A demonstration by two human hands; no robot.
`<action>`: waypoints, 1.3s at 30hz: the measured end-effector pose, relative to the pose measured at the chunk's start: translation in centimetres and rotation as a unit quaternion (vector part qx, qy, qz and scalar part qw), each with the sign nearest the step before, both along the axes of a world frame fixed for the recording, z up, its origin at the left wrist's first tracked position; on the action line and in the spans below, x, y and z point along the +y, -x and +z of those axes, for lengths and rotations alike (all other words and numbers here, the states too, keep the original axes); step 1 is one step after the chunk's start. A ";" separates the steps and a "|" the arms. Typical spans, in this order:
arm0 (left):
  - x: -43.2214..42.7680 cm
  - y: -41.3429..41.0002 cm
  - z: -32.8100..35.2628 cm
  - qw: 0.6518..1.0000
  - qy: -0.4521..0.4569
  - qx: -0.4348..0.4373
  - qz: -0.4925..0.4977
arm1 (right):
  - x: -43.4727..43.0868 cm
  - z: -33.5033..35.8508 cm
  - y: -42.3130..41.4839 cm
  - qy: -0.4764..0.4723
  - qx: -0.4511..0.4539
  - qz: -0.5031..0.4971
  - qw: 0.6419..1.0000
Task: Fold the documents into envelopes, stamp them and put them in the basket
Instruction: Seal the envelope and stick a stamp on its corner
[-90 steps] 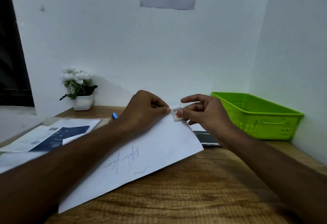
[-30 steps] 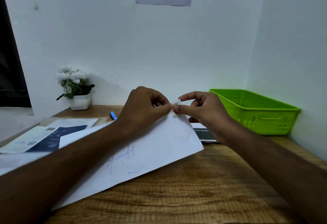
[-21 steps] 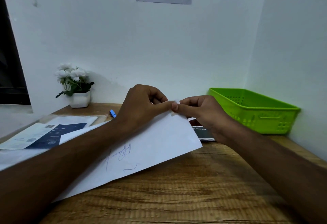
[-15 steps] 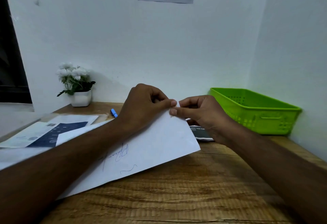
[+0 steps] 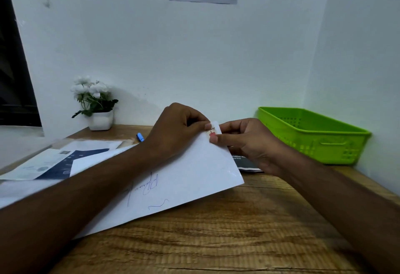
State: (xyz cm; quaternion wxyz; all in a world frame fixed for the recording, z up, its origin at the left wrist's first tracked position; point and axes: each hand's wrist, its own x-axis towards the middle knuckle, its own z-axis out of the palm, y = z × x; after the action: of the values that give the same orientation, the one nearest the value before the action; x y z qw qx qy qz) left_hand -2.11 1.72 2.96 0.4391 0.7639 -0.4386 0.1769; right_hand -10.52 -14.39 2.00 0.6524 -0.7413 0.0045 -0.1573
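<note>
The envelope [image 5: 173, 187] is laid mid-desk [image 5: 238, 241]; at its far right corner the stamp [image 5: 213, 131] is pinched by the right hand [image 5: 249, 141], the corner being gripped from the left by the left hand [image 5: 175, 131]; the basket [image 5: 324, 144] is set far right, in the wall corner; documents [image 5: 65, 161] are spread at left, a potted plant [image 5: 95, 102] behind them.

Open desk [image 5: 238, 241] is found near; the far right is blocked by a basket [image 5: 324, 150], the left by papers [image 5: 54, 161] and plant [image 5: 95, 100].
</note>
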 end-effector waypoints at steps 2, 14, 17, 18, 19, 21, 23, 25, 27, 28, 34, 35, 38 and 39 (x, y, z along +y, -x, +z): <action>0.0 -0.1 0.0 1.000 -0.003 0.005 -0.001 | 0.0 0.0 0.0 -0.003 0.008 0.010 1.000; 0.3 0.4 0.1 0.999 -0.039 0.032 -0.005 | 0.2 -0.7 -0.1 0.013 0.019 -0.006 1.000; 0.3 0.4 0.2 0.998 -0.044 0.034 -0.004 | 0.1 -0.4 -0.1 0.005 0.039 -0.001 0.999; 0.3 0.4 0.2 0.998 -0.045 0.033 0.000 | 0.1 -0.3 -0.1 0.001 0.043 0.002 0.999; 0.3 0.4 0.3 0.998 -0.046 0.034 0.004 | 0.1 -0.3 -0.1 -0.001 0.045 0.004 0.999; 0.3 0.5 0.4 0.998 -0.047 0.032 0.013 | 0.0 -0.2 -0.1 -0.005 0.044 0.006 0.999; 0.4 0.5 0.4 0.998 -0.048 0.025 0.017 | -0.1 -0.2 -0.2 -0.011 0.046 0.000 0.999; 0.4 0.5 0.4 0.999 -0.047 0.024 0.013 | -0.2 -0.2 -0.3 -0.013 0.048 -0.003 0.999; 0.4 0.4 0.3 0.999 -0.041 0.027 0.003 | -0.3 -0.2 -0.2 0.008 0.044 -0.001 0.999; 0.4 0.3 0.2 0.999 -0.039 0.027 -0.006 | -0.2 -0.3 -0.1 0.017 0.040 0.001 0.999; 0.3 0.1 0.1 0.999 -0.016 0.039 -0.021 | -0.6 -0.1 -0.1 0.011 0.006 -0.011 1.000; 0.3 0.1 0.1 0.999 -0.011 0.037 -0.019 | -0.6 -0.2 -0.2 0.011 0.000 -0.011 1.000; 0.3 0.0 0.0 0.999 -0.012 0.026 -0.016 | -0.7 -0.3 -0.3 0.020 -0.009 -0.016 1.000; 0.3 -0.1 0.0 0.999 -0.012 0.027 -0.017 | -0.7 -0.3 -0.3 0.024 -0.009 -0.016 1.000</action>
State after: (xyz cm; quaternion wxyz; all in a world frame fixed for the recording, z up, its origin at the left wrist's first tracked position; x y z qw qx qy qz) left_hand -2.05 2.03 3.00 0.4446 0.7661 -0.4415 0.1431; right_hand -10.18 -15.05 1.69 0.6318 -0.7553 0.0068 -0.1741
